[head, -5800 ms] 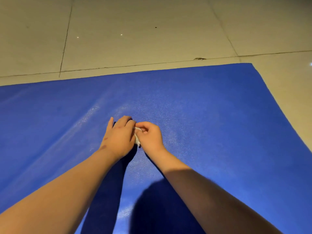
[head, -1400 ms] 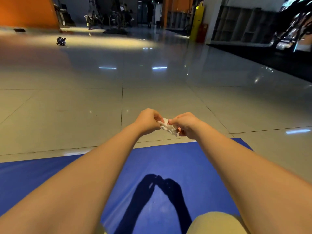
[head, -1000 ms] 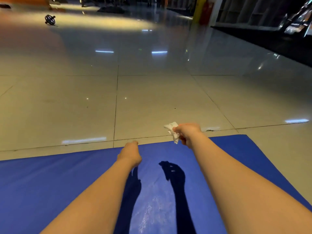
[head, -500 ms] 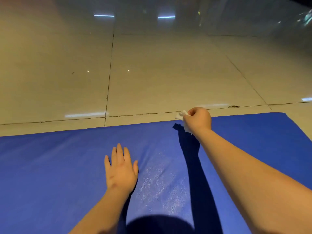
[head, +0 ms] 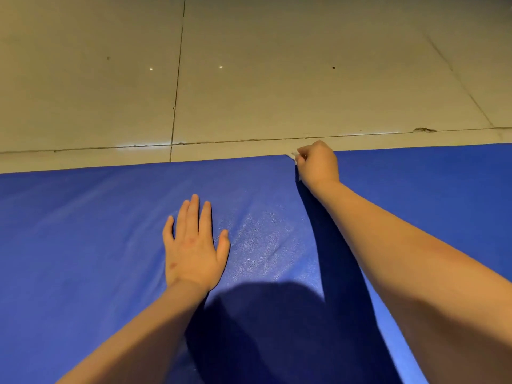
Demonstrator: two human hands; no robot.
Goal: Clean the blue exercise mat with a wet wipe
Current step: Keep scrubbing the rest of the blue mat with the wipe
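The blue exercise mat [head: 83, 231] fills the lower half of the view, its far edge running across the middle. My left hand [head: 194, 245] lies flat on the mat with fingers straight and together. My right hand [head: 317, 163] is reached out to the mat's far edge, fingers curled round a crumpled white wet wipe [head: 294, 156]; only a small corner of the wipe shows at the knuckles. A damp, glistening patch [head: 266, 239] lies on the mat between my two arms.
Beyond the mat is a beige tiled floor [head: 277, 79] with dark grout lines and a chipped spot [head: 424, 130] near the far right. My head's shadow darkens the near middle of the mat.
Both hands held the wipe up in the air earlier. My left hand let go and went flat onto the mat. My right hand carried the wipe down to the mat's far edge.
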